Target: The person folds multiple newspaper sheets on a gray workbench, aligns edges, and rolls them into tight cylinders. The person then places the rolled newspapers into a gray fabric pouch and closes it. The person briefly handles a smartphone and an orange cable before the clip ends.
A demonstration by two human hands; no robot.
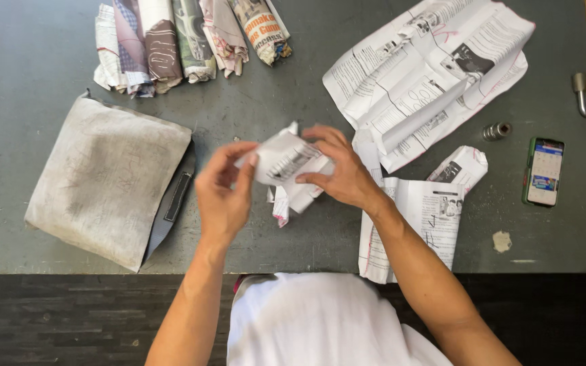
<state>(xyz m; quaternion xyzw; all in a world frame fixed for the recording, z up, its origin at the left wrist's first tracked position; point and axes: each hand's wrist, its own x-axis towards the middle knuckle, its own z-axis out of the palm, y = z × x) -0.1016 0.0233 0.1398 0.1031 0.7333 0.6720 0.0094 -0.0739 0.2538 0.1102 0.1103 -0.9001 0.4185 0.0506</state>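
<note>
While both hands work above the middle of the grey table [28,41], the left hand [224,196] and right hand [339,169] pinch a folded newspaper piece [286,163] between thumbs and fingers. Rolled newspaper bundles [184,41] line the far edge; a phone [544,171] lies near the right edge.

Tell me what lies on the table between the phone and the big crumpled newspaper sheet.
A small metal cylinder lies between the phone and the crumpled newspaper sheet, seen from the head view.

- Two bare forearms, no sleeves reaching the wrists, no watch or rings visible.
- Left hand [224,196] and right hand [339,171] ungloved.
- White garment [313,318] covers the lap, a sliver of red at its upper edge.
</note>
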